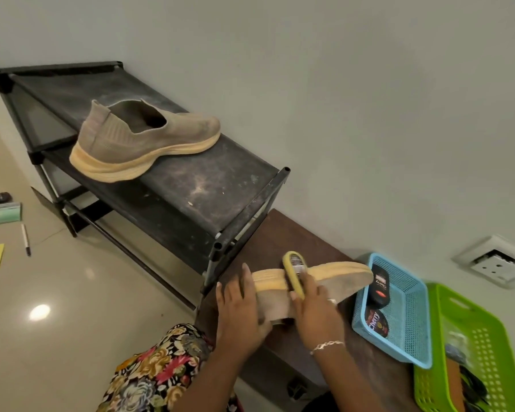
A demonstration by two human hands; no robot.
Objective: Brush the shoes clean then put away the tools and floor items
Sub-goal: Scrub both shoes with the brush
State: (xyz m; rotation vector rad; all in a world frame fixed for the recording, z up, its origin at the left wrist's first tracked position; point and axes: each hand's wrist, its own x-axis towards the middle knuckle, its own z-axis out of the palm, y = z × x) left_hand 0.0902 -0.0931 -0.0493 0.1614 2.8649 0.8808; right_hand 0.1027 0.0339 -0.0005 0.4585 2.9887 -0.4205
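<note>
Head view: left hand (241, 304) grips one shoe (315, 281) at its heel end; right hand (312, 304) clasps one brush (293, 273) on the sole. Soft upper, likely light; hold the firm sole. Beyond both hands, a second shoe (143, 141) sits on the rack (220, 179); two baskets lie right.

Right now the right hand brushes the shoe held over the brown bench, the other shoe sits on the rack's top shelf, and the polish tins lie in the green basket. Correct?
Not quite. In the head view the polish tins lie in the blue basket, not the green basket. The rest holds: the right hand brushes the held shoe, and the other shoe sits on the rack's top shelf.
</note>
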